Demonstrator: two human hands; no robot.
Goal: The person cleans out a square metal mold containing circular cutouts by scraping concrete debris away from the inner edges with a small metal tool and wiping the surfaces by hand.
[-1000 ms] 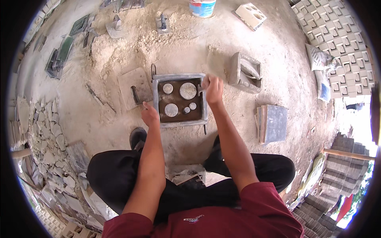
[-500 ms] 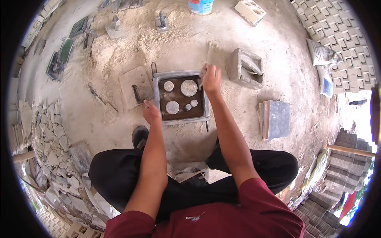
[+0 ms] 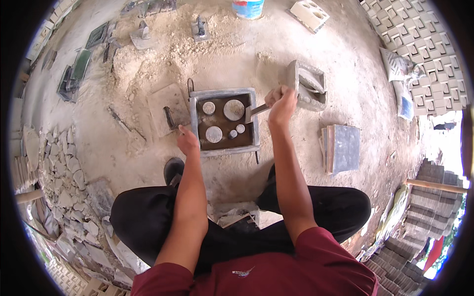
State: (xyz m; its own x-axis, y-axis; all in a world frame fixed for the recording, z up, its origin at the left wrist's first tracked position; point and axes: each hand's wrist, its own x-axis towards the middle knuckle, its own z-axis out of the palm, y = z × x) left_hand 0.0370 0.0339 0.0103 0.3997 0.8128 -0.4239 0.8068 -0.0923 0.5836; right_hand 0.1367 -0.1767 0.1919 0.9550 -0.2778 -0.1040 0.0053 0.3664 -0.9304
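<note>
A square grey mould frame (image 3: 223, 151) lies on the ground in front of me, with dark material inside. Several round pale discs, including a large one (image 3: 234, 110), sit in it at different sizes. My right hand (image 3: 283, 106) grips the handle of a flat-headed hand tool (image 3: 249, 114), whose pale head rests at the frame's inner right side. Against the outer left wall is my left hand (image 3: 188, 141), its fingers curled; whatever they hold is hidden. Just beyond its fingertips, a dark-handled tool (image 3: 170, 117) lies on a square board (image 3: 160, 101).
To the right stand a hollow concrete block (image 3: 293, 79) and a stack of flat slabs (image 3: 346, 148). Loose sandy powder (image 3: 143, 64) is heaped at far left, near a blue-and-white bucket (image 3: 248, 9). Broken rubble (image 3: 61, 172) lies left; stacked pale blocks (image 3: 419, 44) stand far right.
My right hand has moved right and slightly nearer, off the frame's upper right corner, bringing the tool's handle and head into sight. The left hand stays in place.
</note>
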